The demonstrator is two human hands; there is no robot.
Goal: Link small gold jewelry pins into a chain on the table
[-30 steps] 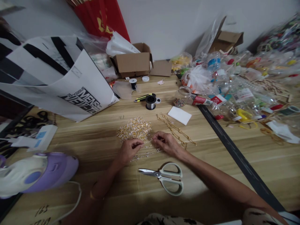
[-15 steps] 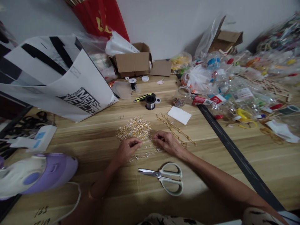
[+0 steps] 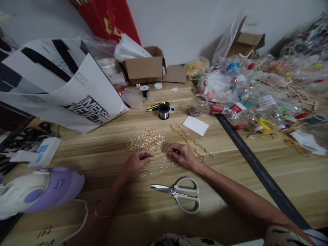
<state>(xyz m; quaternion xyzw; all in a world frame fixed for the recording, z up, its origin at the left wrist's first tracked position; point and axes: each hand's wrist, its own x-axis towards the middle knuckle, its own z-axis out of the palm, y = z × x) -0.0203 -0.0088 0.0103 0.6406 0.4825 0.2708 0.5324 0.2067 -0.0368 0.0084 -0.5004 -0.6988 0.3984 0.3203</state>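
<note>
My left hand [image 3: 138, 161], thumb and forefinger pinched together, is at the front edge of a heap of small gold and silver jewellery pieces [image 3: 147, 139]. Across a short gap, my right hand [image 3: 182, 155] has its fingertips closed close to the heap's right side. Whatever either hand pinches is too small to make out. Just below and between them lies a silver beaded chain [image 3: 159, 169]. Two strands of gold chain [image 3: 191, 141] lie beyond my right hand. Scissors [image 3: 176, 194] with pale handles rest nearer to me, blades slightly apart and pointing left.
Behind the heap are a wire spool [image 3: 164, 111], a yellow-black cutter [image 3: 155, 106], a jar of beads [image 3: 198, 106] and a folded white paper [image 3: 195, 125]. A white bag [image 3: 84, 92] and purple appliance [image 3: 55, 188] stand left. Plastic bottles [image 3: 266, 102] crowd the right.
My left hand has shifted slightly to the left, its fingers still together. My right hand stays almost in place. The chains and scissors lie as before.
</note>
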